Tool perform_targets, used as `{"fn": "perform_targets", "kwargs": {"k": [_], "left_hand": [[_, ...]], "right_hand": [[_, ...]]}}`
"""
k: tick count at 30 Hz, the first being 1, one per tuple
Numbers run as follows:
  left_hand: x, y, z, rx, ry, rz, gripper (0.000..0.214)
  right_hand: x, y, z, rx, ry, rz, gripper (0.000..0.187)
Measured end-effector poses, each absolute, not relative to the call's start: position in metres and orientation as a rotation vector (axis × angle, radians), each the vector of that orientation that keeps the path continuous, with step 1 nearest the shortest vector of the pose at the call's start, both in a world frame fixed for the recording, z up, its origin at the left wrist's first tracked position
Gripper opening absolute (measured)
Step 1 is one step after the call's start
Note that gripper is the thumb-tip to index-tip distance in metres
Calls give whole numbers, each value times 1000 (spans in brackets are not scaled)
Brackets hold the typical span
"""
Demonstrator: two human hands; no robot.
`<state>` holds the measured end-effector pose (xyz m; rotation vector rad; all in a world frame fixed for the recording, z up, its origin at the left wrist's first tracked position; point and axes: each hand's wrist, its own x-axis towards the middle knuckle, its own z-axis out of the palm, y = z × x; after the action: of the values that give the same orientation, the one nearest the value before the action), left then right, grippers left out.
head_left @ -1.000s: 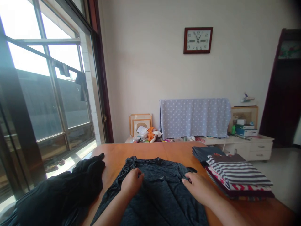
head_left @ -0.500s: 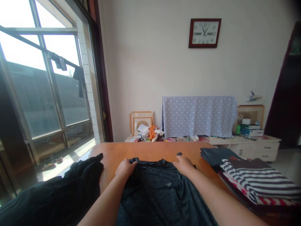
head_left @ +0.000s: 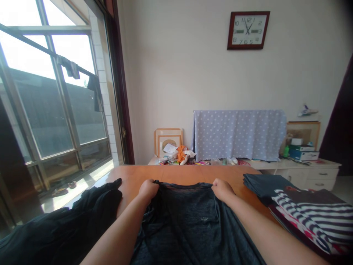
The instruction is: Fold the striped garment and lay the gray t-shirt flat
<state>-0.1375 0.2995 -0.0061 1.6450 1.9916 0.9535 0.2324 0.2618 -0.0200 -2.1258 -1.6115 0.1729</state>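
A dark heathered T-shirt [head_left: 187,221] is spread in front of me, its collar edge toward the far side and a small pale logo on the chest. My left hand [head_left: 149,190] is closed on the shirt's top edge at the left. At the right end of that edge, my right hand [head_left: 223,189] grips the fabric, fingers curled in. Between the two fists the top edge is stretched nearly straight. The lower part of the shirt runs out of the bottom of the view.
A heap of black clothing [head_left: 82,221] lies to the left on the wooden table [head_left: 182,171]. On the right are a folded dark garment [head_left: 261,186] and a stack with a striped top [head_left: 317,217]. Behind stands a low white cabinet [head_left: 309,173] with clutter.
Both hands have tightened on the shirt and the collar edge is pulled straighter and wider. My right hand moved slightly right. The whole view has shifted a little.
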Motion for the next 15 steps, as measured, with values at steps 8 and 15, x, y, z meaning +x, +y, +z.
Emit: {"fn": "perform_targets", "kwargs": {"k": [8,15], "left_hand": [[-118,339,8,1591,1963,1250,53],[-145,313,-19,1676,2032,1122,58]], "right_hand": [[245,312,10,-1921,-1579,21,47],[249,268,-24,-1806,-1690,123,54]]}}
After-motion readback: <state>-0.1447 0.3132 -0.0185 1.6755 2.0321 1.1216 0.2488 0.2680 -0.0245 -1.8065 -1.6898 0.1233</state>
